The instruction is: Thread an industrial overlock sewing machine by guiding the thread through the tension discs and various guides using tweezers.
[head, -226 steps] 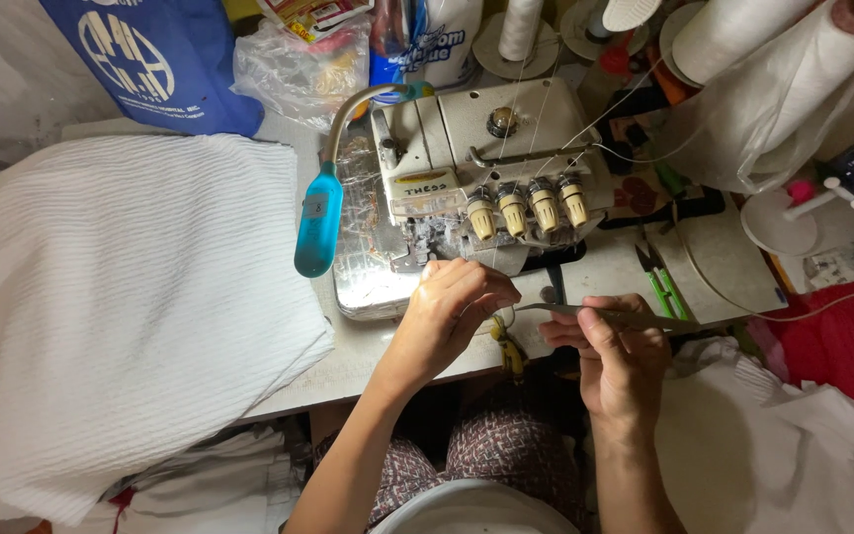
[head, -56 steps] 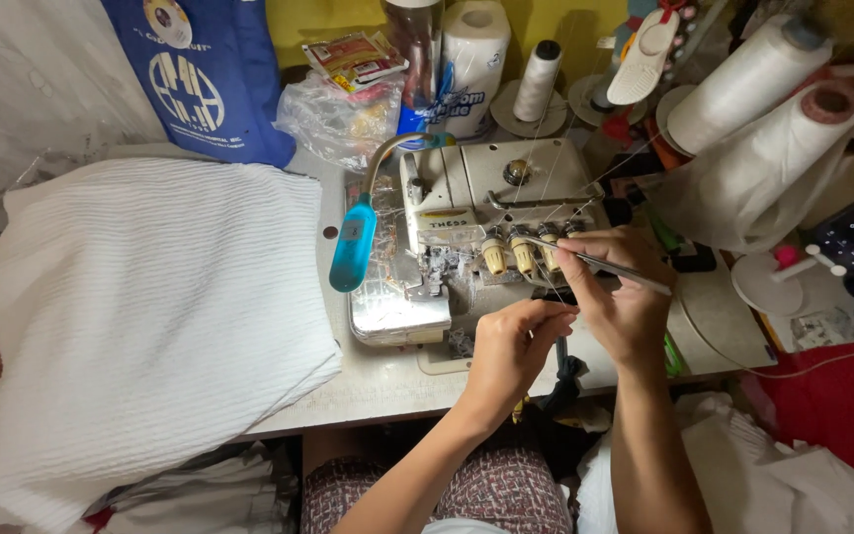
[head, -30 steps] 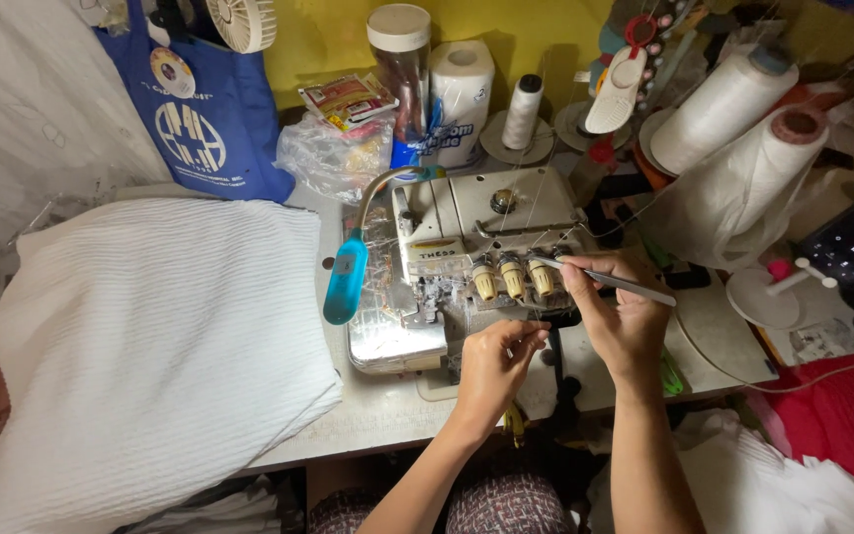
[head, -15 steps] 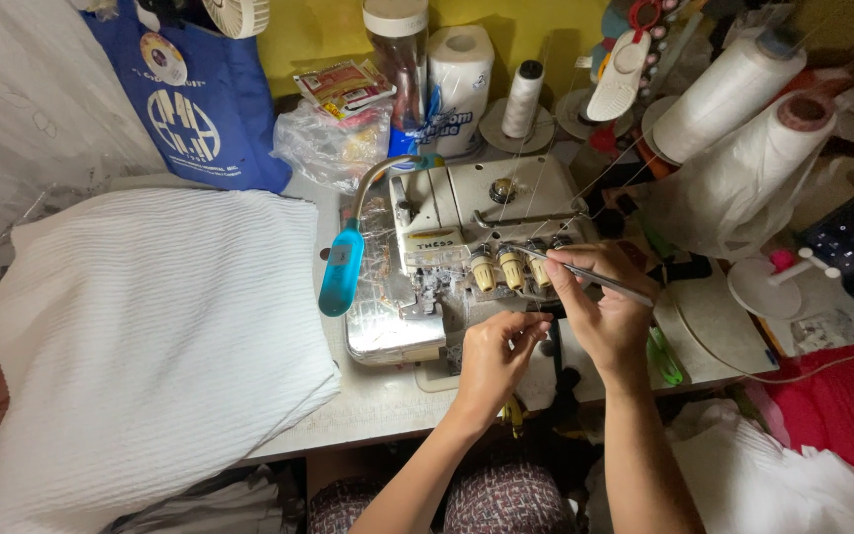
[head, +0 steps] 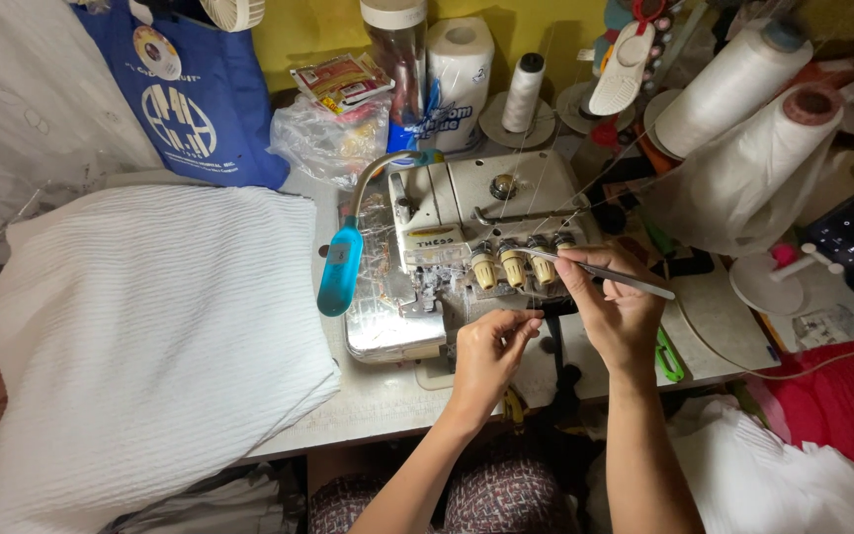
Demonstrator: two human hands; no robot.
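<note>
A cream overlock sewing machine stands at the middle of the table, with a row of tension dials on its front. My right hand pinches long metal tweezers whose tip points at the dials. My left hand is just below the machine's front, fingers pinched together near a thin thread; whether it grips the thread I cannot tell. A blue gooseneck lamp hangs over the machine's left side.
A thick stack of white ribbed fabric covers the table's left half. Large white thread cones stand at the right, a blue bag, plastic packets and a paper roll at the back. Green snips lie right of my hand.
My right hand with the tweezers has risen from the table's front edge to the tension dials. My left hand has stayed by the machine's front, and the view has tilted up.
</note>
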